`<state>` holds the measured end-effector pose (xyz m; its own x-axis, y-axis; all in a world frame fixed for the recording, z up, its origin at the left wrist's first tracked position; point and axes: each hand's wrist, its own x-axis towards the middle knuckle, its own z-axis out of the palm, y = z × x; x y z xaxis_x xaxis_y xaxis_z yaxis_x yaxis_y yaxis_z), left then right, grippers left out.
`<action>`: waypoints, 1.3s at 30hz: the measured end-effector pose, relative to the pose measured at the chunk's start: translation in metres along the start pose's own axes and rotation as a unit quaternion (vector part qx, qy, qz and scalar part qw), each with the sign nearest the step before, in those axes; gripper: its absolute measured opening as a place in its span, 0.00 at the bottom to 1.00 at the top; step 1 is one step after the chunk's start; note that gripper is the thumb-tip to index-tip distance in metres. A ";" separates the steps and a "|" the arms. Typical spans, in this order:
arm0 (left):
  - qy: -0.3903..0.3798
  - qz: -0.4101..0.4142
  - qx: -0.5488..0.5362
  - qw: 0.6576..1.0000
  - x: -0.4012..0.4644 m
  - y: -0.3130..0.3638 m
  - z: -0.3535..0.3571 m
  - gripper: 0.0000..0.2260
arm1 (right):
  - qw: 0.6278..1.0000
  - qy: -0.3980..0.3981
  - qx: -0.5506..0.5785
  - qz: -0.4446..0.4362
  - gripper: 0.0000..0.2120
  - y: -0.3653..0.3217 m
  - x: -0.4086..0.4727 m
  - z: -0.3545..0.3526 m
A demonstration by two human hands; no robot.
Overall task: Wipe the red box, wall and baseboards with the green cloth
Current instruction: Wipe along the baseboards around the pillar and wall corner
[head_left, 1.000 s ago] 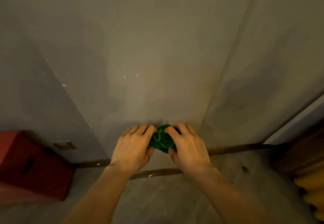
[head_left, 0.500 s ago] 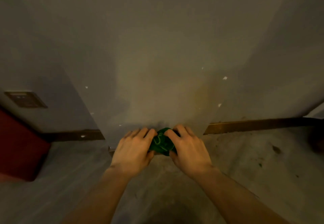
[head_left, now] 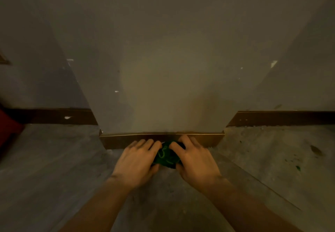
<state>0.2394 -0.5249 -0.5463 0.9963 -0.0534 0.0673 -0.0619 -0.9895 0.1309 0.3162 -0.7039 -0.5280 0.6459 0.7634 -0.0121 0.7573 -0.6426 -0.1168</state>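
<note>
left hand (head_left: 137, 161), right hand (head_left: 194, 160): both clamped on bunched green cloth (head_left: 166, 156) | against baseboard (head_left: 119, 140) | cloth likely soft, light; hold the wad from both sides

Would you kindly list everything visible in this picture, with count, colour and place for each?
wall pillar: one, grey-beige with white chips, centre, jutting forward
side walls: two, grey, left and right of the pillar
baseboards: three strips, brown; one along the pillar's foot, one at each side wall
floor: one, grey, stained at right
red box: one, red, far left edge, mostly cut off
wall plate: one, partly visible, left edge
green cloth: one, bunched, at the pillar's baseboard
left hand: one, on the cloth's left
right hand: one, on its right
</note>
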 end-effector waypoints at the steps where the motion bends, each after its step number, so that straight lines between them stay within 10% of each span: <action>1: -0.004 -0.003 -0.003 1.000 0.000 -0.003 0.007 0.21 | 1.000 0.001 0.005 0.007 0.24 0.000 0.001 0.008; 22: 0.074 -0.109 -0.200 0.971 -0.018 -0.010 0.065 0.18 | 0.999 0.018 0.033 0.019 0.29 -0.025 0.007 0.066; 30: 0.040 -0.103 -0.110 0.988 -0.032 -0.009 0.113 0.51 | 0.998 0.006 0.002 0.056 0.26 0.004 -0.008 0.072; 39: -0.016 -0.155 -0.085 0.984 -0.038 -0.020 0.159 0.52 | 0.997 0.010 -0.008 0.071 0.29 0.026 -0.004 0.086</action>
<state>0.2121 -0.5249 -0.7091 0.9701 0.2405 -0.0332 0.2390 -0.9220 0.3045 0.3253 -0.7182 -0.6163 0.7483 0.6633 -0.0084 0.6594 -0.7451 -0.1003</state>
